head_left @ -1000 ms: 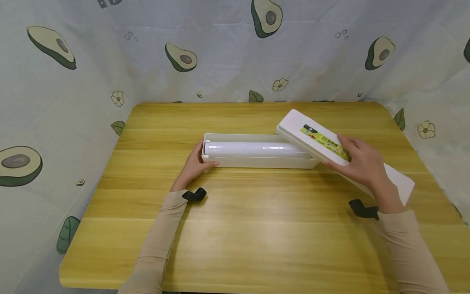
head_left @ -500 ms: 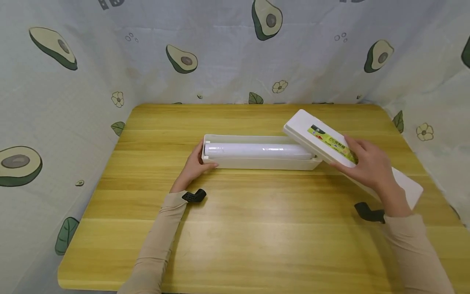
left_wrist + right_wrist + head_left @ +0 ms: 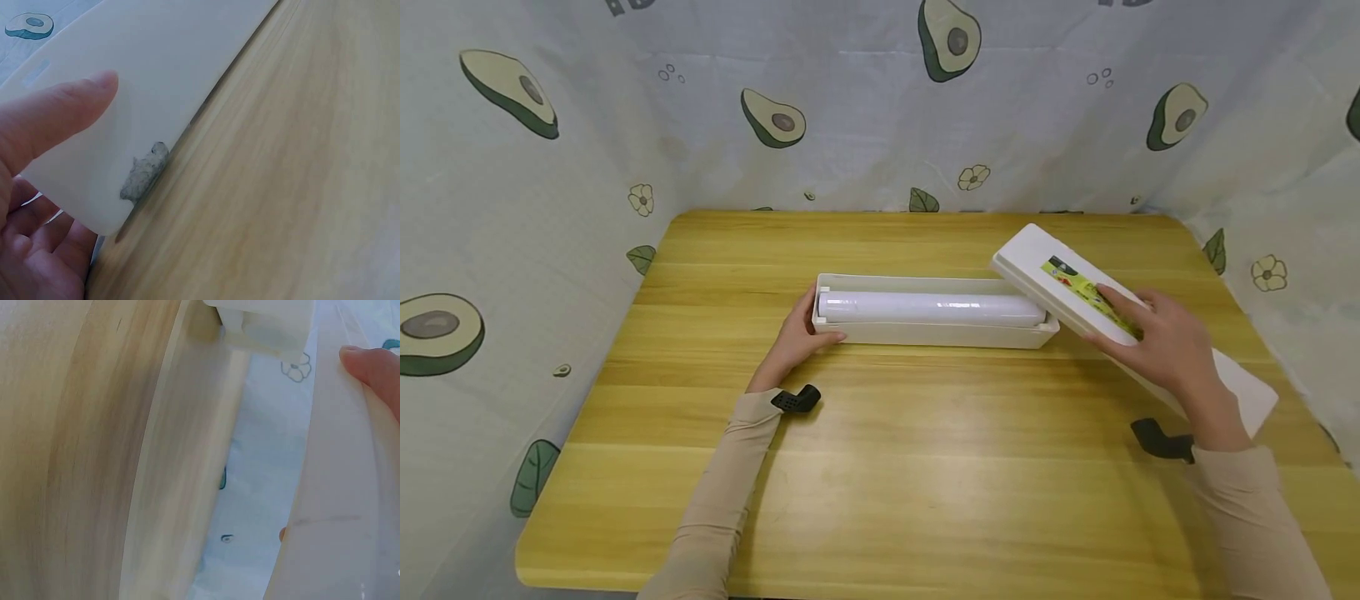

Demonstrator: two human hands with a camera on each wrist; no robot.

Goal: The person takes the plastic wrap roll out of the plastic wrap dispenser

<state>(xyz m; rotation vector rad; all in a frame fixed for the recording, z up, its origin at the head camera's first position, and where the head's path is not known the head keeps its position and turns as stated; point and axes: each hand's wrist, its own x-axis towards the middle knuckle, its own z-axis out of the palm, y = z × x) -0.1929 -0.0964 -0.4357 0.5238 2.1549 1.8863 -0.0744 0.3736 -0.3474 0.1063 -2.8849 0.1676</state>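
Note:
A long white box [image 3: 936, 335] lies on the table with a roll of clear plastic film [image 3: 925, 308] inside. My left hand [image 3: 793, 337] grips the box's left end, thumb along the front wall and fingers behind the end. In the left wrist view that thumb [image 3: 75, 109] presses the white wall, near a grey worn patch [image 3: 145, 175]. My right hand [image 3: 1165, 346] holds the box's white lid [image 3: 1232, 375], raised and slanted at the right, its far corner beside the box's right end. A yellow-green label [image 3: 1078, 287] is on the lid's top, partly under the fingers.
The wooden table [image 3: 880, 483] extends around the box. A white curtain [image 3: 865, 108] printed with avocados hangs behind it and along both sides. A black wrist camera [image 3: 796, 398] sits on the left wrist, another black wrist camera [image 3: 1161, 440] on the right.
My right hand has carried the lid a little to the right and toward me, uncovering the box's right end and the roll's end. The left hand and the box have stayed in place.

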